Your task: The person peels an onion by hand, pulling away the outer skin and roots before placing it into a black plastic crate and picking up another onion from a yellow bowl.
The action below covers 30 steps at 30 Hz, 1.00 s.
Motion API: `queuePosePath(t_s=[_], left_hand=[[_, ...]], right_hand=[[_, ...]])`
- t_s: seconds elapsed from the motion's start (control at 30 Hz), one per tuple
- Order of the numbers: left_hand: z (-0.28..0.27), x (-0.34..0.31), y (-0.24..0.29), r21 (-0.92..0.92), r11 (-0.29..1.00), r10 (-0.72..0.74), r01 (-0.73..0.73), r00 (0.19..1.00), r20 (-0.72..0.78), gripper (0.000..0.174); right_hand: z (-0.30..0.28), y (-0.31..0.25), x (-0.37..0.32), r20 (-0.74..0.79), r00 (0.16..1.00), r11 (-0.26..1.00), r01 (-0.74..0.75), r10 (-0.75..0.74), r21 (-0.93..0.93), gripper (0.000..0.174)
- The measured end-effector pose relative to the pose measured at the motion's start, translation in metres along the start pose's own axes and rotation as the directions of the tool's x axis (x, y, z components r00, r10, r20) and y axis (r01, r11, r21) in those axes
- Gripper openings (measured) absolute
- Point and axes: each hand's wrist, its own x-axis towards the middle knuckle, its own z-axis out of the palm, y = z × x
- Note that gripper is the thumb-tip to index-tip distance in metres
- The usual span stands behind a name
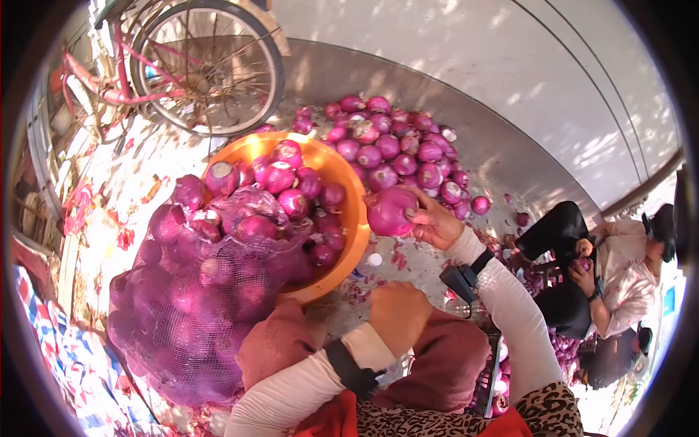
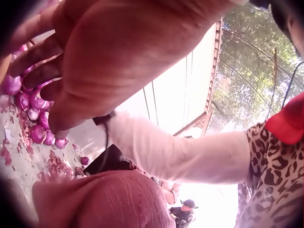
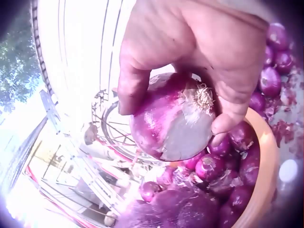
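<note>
My right hand (image 1: 439,222) grips a large red onion (image 1: 390,212) beside the rim of an orange basin (image 1: 355,240). In the right wrist view the thumb and fingers wrap the onion's sides, and its dry roots and a pale bare patch of skin show. My left hand (image 1: 400,315) hovers over my lap with nothing in it; its palm and loosely bent fingers (image 2: 40,71) show in the left wrist view. Red onions (image 1: 279,177) fill the basin, and a purple mesh bag (image 1: 189,306) full of onions leans against it, its mouth lying over the basin.
A heap of red onions (image 1: 389,146) lies on the ground by a pale wall (image 1: 437,44). A pink bicycle (image 1: 120,95) stands at the back left. Another person (image 1: 619,269) sits at right holding an onion. Beside my right leg is a black crate (image 1: 486,375); peeled skins litter the ground.
</note>
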Motion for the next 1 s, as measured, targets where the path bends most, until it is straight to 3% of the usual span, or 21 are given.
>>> queuePosePath(t_s=[0.1, 0.17, 0.2, 0.3, 0.33, 0.43, 0.47, 0.53, 0.57, 0.6, 0.63, 0.7, 0.8, 1.0], left_hand=[[-0.036, 0.007, -0.001, 0.103, 0.994, -0.049, 0.044, 0.998, 0.044, 0.021], [-0.046, 0.013, -0.007, -0.006, 0.997, -0.081, 0.081, 0.994, 0.077, 0.038], [-0.049, 0.015, -0.009, -0.058, 0.993, -0.097, 0.103, 0.990, 0.099, 0.048], [-0.046, 0.020, -0.018, -0.366, 0.931, -0.036, -0.001, 0.995, -0.095, 0.072], [-0.047, 0.021, -0.019, -0.484, 0.875, -0.039, 0.004, 0.997, -0.062, 0.087], [-0.049, 0.025, -0.010, -0.865, 0.479, -0.011, 0.152, 0.986, 0.167, 0.093], [-0.051, 0.024, -0.004, -0.914, 0.387, 0.018, 0.120, 0.990, 0.138, 0.097], [-0.057, 0.022, 0.007, -0.980, 0.190, 0.064, 0.061, 0.995, 0.075, 0.103], [-0.057, 0.021, 0.007, -0.962, 0.270, 0.054, 0.031, 0.997, 0.048, 0.102], [-0.058, 0.021, 0.006, -0.938, 0.348, 0.047, 0.002, 0.999, 0.020, 0.102], [-0.059, 0.022, 0.005, -0.906, 0.422, 0.042, -0.027, 0.999, -0.010, 0.101], [-0.065, 0.021, 0.005, -0.916, 0.399, 0.025, -0.027, 1.000, -0.018, 0.095], [-0.066, 0.022, 0.005, -0.927, 0.373, -0.020, -0.020, 0.999, -0.029, 0.091], [-0.050, 0.027, -0.001, -0.939, 0.344, -0.093, -0.025, 0.994, -0.061, 0.083]], right_hand=[[0.006, -0.028, -0.061, 0.003, 0.999, 0.997, 0.049, -0.049, 0.066, 0.062], [0.010, -0.038, -0.097, 0.021, 0.996, 0.985, 0.086, -0.090, 0.147, 0.060], [0.010, -0.038, -0.114, -0.054, 0.993, 0.985, 0.116, -0.109, 0.128, 0.058], [0.020, -0.036, -0.150, -0.106, 0.988, 0.947, 0.140, -0.114, 0.290, 0.060], [0.018, -0.030, -0.158, -0.007, 0.992, 0.923, 0.122, -0.128, 0.365, 0.061], [0.039, -0.017, -0.171, -0.090, 0.977, 0.908, 0.215, -0.195, 0.361, 0.061], [0.047, -0.015, -0.175, -0.179, 0.969, 0.920, 0.224, -0.173, 0.322, 0.062], [0.054, -0.001, -0.171, -0.218, 0.927, 0.914, 0.348, -0.304, 0.210, 0.066], [0.058, 0.004, -0.167, -0.234, 0.900, 0.901, 0.407, -0.367, 0.152, 0.070], [0.073, -0.001, -0.168, -0.289, 0.892, 0.903, 0.402, -0.349, 0.149, 0.084], [0.079, -0.003, -0.165, -0.270, 0.877, 0.912, 0.410, -0.398, -0.011, 0.088], [0.083, -0.005, -0.162, -0.207, 0.854, 0.856, 0.400, -0.478, -0.326, 0.095], [0.081, -0.008, -0.158, -0.169, 0.831, 0.808, 0.433, -0.529, -0.399, 0.104], [0.089, 0.007, -0.146, -0.208, 0.794, 0.804, 0.490, -0.571, -0.337, 0.109]])
